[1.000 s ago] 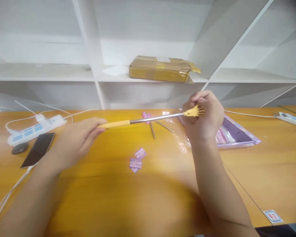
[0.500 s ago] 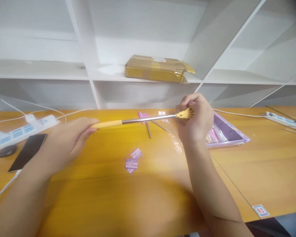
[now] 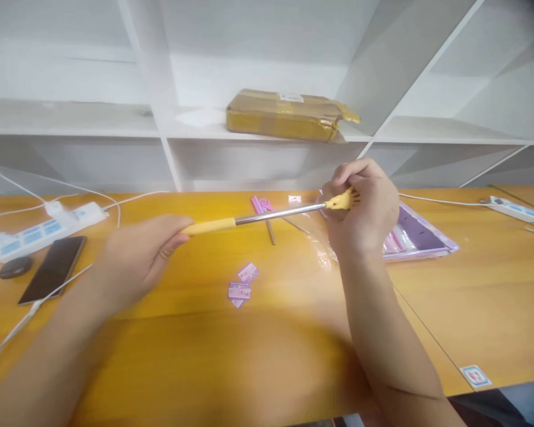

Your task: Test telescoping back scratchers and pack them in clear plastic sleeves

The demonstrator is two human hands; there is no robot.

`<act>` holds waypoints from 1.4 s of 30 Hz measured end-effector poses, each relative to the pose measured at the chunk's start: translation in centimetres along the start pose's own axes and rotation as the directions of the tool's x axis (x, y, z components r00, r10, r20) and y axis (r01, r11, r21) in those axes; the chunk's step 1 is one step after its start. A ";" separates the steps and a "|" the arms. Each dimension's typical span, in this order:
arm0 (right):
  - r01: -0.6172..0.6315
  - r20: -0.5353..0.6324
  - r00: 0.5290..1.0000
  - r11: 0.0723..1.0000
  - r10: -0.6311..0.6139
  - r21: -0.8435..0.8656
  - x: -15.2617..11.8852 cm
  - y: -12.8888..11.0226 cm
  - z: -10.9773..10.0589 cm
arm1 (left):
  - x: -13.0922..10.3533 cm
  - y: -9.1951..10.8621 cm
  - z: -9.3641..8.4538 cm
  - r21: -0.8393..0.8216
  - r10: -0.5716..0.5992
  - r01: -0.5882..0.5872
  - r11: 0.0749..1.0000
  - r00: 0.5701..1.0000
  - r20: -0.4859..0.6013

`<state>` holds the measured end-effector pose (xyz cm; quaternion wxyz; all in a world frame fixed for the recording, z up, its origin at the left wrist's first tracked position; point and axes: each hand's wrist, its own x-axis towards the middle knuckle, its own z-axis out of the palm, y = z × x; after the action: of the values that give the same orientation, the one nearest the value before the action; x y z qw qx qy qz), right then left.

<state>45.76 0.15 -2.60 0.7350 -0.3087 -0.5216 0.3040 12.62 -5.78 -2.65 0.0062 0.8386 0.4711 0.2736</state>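
Observation:
A yellow telescopic back scratcher is held across the space above the table, its steel rod drawn out and tilted slightly up to the right. My left hand is closed on the end of its yellow handle. At the other end, my right hand grips the claw-shaped yellow head, whose prongs show against the palm. Behind the rod lie pink back scratchers with metal rods. Small purple cards rest on the table below.
A purple box with wrapped items stands behind my right wrist, near clear plastic wrap. On the left are a power strip, a phone and a black mouse. A taped parcel sits on the shelf.
Both hands and the back scratcher have shifted a little to the right, the left hand slightly more. The exposed steel rod looks slightly shorter. The grip is unchanged.

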 end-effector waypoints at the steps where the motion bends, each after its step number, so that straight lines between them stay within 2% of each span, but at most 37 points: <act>1: -0.008 -0.002 1.000 1.000 0.008 0.007 -0.1 0.0 0.2 | 0.0 0.1 0.1 0.019 0.028 -0.027 0.999 0.999 -0.019; 5: -0.046 -0.015 0.999 0.999 0.045 -0.017 -0.7 0.2 0.9 | 0.3 0.0 0.3 0.079 0.122 -0.118 0.990 0.991 -0.051; 13: -0.087 0.022 0.996 0.993 0.088 -0.078 -1.9 1.7 1.6 | 0.3 0.2 0.3 0.040 0.080 -0.079 0.996 0.997 -0.015; 21: -0.097 0.017 0.995 0.991 0.099 -0.094 -2.4 1.3 2.0 | -0.2 -0.3 1.8 0.054 0.099 -0.098 0.994 0.995 -0.018; 24: -0.108 0.073 0.990 0.983 0.119 -0.146 -1.8 1.1 1.4 | 0.0 -0.2 1.5 0.060 0.111 -0.109 0.992 0.993 -0.034; 29: -0.054 0.154 0.982 0.951 0.105 -0.303 -0.6 0.7 0.1 | 0.2 0.6 1.0 0.081 0.118 -0.115 0.990 0.992 -0.032; 34: 0.003 0.177 0.981 0.915 0.075 -0.403 -0.7 0.6 0.4 | 0.3 1.0 1.1 0.125 0.159 -0.149 0.981 0.984 -0.081; 42: -0.018 0.173 0.981 0.926 0.090 -0.377 -1.2 0.7 0.9 | 0.5 0.4 0.8 0.127 0.133 -0.124 0.984 0.989 -0.060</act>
<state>44.45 -0.22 -3.61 0.6019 -0.4273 -0.6279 0.2468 13.48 -5.43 -3.02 -0.0792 0.8561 0.4320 0.2723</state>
